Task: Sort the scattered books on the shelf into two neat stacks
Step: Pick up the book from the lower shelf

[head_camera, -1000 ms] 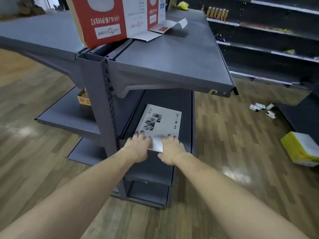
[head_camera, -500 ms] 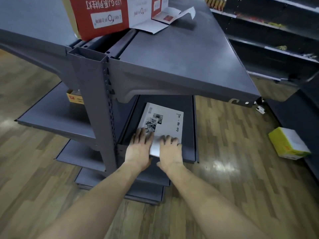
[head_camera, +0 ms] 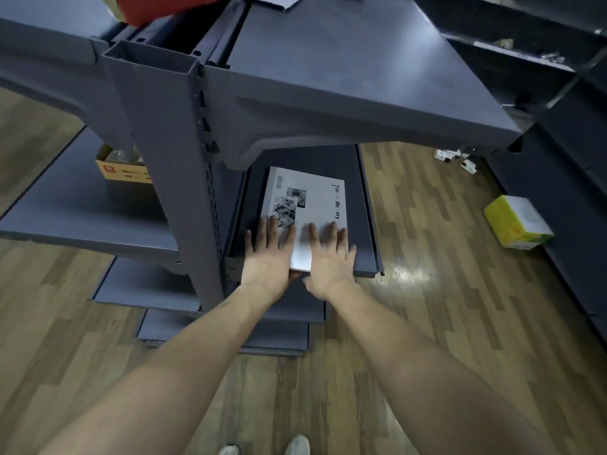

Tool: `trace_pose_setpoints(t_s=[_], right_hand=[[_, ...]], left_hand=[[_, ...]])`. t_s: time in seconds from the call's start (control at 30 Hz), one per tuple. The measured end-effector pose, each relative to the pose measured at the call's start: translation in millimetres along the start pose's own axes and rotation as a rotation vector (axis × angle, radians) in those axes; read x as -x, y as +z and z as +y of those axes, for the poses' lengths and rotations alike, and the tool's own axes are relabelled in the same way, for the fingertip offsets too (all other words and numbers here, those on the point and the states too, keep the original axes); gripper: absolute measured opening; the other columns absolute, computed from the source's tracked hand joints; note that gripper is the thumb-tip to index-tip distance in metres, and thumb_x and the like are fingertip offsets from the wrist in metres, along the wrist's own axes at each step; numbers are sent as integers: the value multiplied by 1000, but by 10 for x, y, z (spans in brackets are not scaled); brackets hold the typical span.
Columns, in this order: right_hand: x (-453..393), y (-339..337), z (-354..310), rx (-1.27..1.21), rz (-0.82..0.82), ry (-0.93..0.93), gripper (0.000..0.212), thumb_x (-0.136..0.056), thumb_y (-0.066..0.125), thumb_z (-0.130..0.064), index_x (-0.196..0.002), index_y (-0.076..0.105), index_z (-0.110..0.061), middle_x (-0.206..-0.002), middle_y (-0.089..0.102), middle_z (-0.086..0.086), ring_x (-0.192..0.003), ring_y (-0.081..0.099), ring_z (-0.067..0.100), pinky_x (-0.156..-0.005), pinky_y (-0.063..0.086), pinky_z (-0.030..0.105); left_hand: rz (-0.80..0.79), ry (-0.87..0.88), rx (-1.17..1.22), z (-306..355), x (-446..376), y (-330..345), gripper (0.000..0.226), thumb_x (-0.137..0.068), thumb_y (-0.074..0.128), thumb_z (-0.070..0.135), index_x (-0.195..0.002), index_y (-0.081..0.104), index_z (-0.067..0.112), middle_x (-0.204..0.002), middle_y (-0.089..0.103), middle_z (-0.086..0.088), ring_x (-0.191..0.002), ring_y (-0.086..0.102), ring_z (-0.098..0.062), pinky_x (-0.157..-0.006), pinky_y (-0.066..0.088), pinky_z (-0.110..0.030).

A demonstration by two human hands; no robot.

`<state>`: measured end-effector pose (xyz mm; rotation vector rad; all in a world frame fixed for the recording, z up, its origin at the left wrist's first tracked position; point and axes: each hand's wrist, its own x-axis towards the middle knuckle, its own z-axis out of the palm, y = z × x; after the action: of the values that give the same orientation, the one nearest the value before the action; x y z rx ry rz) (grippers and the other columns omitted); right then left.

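Lettering on the white book (head_camera: 308,205) runs sideways down its right edge and reads roughly "Tim", "Me", "ory", with a gap where a character is too faint to make out; small grey photographs sit on the left half of the cover. One book is visible, flat and rectangular, lying on the second grey shelf (head_camera: 368,224) beneath the top board, its near end close to the shelf's front lip. Both hands rest on that near end, side by side. The left hand (head_camera: 269,254) lies flat with fingers straight and spread over the book's near left corner; the right hand (head_camera: 331,257) lies flat likewise over the near right corner, a strip of cover showing between them. Neither curls round the book.

Shelving is matt grey metal with a square hollow post (head_camera: 164,126) punched with slots. One yellow carton (head_camera: 123,165) with unreadable print sits on the left shelf. One yellow-and-white box (head_camera: 517,221) lies on the wood-plank floor (head_camera: 427,323), and two shoe tips (head_camera: 262,448) show at the bottom.
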<state>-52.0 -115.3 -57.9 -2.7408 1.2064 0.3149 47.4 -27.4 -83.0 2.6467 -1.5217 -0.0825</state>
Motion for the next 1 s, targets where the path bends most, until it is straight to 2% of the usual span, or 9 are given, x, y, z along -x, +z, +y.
trace_pose_setpoints(t_s=[0.1, 0.17, 0.23, 0.4, 0.5, 0.57, 0.67, 0.8, 1.0], right_hand=[[29, 52, -7, 1, 51, -5, 110, -85, 69, -42, -153, -16, -28, -158, -21, 21, -146, -17, 40, -117, -5, 55], [90, 71, -19, 19, 59, 4, 104, -89, 66, -27, -153, -17, -27, -158, -20, 23, -146, -17, 40, -119, -3, 55], [198, 89, -48, 47, 47, 13, 105, -87, 61, -10, -152, -19, -26, -158, -18, 24, -146, -18, 40, -119, -2, 55], [495, 115, -84, 139, 44, 0, 106, -83, 60, -11, -152, -19, -25, -159, -15, 21, -147, -14, 39, -119, 4, 53], [617, 32, -112, 155, 24, 64, 99, -87, 56, -13, -153, -15, -27, -158, -16, 24, -146, -9, 43, -119, 12, 52], [676, -13, -182, 119, -11, 160, 99, -86, 56, -12, -154, -15, -27, -156, -19, 27, -145, -2, 47, -117, 19, 50], [751, -27, -314, 52, -74, 294, 105, -85, 60, -15, -152, -20, -23, -153, -22, 33, -136, 26, 48, -104, 39, 39], [880, -70, -335, -55, -89, 452, 98, -88, 54, -27, -153, -18, -18, -151, -6, 38, -131, 28, 42, -105, 35, 36], [901, -296, 49, -81, 167, 506, 89, -87, 49, -29, -154, -7, -11, -147, 15, 27, -130, 25, 37, -106, 31, 34]], left_hand=[[45, 8, -53, -28, 41, 32, 88, -94, 50, 50, -155, -2, 15, -160, -5, -23, -148, -4, -38, -118, 9, -50], [56, 26, -108, -37, 125, 20, 72, -100, 40, 23, -155, -4, 11, -159, -6, -26, -148, -3, -39, -119, 12, -49], [43, 37, -151, -22, 250, -9, 69, -97, 33, 13, -154, -5, 8, -158, -4, -28, -147, -1, -41, -119, 16, -49], [26, 23, -289, 75, 503, -130, 79, -91, 55, 21, -150, 6, 0, -147, 23, -31, -136, 26, -44, -105, 38, -48], [7, 62, -305, 86, 551, -294, 72, -91, 55, 19, -147, 15, -2, -136, 37, -25, -125, 38, -40, -93, 47, -43], [-1, 59, -287, 59, 555, -335, 66, -94, 48, 17, -147, 14, -2, -138, 34, -27, -129, 35, -42, -97, 45, -44], [-43, 43, -281, 14, 528, -366, 66, -98, 40, 15, -150, 4, -3, -150, 19, -35, -138, 25, -49, -108, 36, -47], [8, 62, -222, 40, 510, -477, 58, -99, 31, 14, -152, 9, 8, -147, 28, -36, -114, 53, -35, -90, 46, -36], [96, 109, -121, 355, 354, -677, 60, -92, 37, 11, -150, 24, 12, -114, 51, -19, -89, 55, -25, -70, 43, -29]])
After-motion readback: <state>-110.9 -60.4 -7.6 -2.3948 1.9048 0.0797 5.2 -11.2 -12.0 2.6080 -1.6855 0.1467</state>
